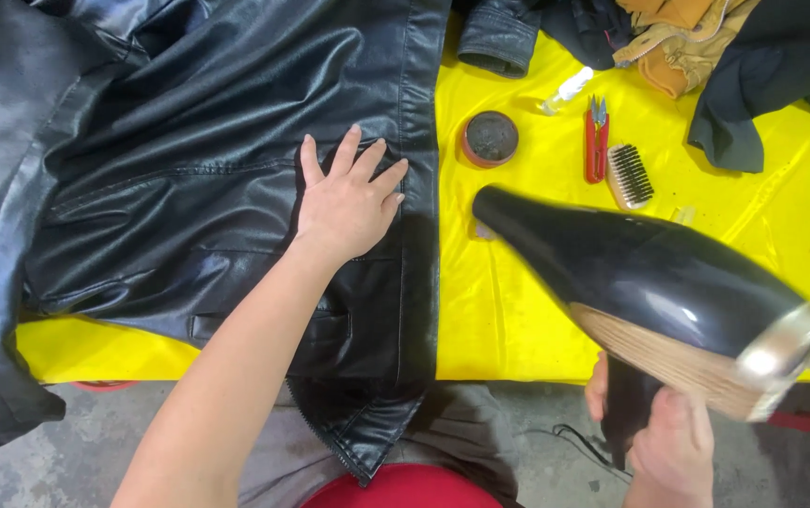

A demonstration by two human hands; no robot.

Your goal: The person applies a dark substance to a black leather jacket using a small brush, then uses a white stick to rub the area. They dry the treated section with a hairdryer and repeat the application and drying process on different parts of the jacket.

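Yellow sheeting covers the table [518, 310], and a black leather jacket [189, 188] lies spread over its left part. I press my left hand [349, 202] flat and open on the jacket's front panel. My right hand [668, 442] is clenched around the handle of a black hair dryer [650, 282], nozzle pointing toward the jacket. Beyond it lie a round tin [491, 138], a small brush [630, 176] and red snips [597, 141].

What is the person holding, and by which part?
The right hand grips a black hair dryer by its handle. The left hand only rests flat on the jacket.
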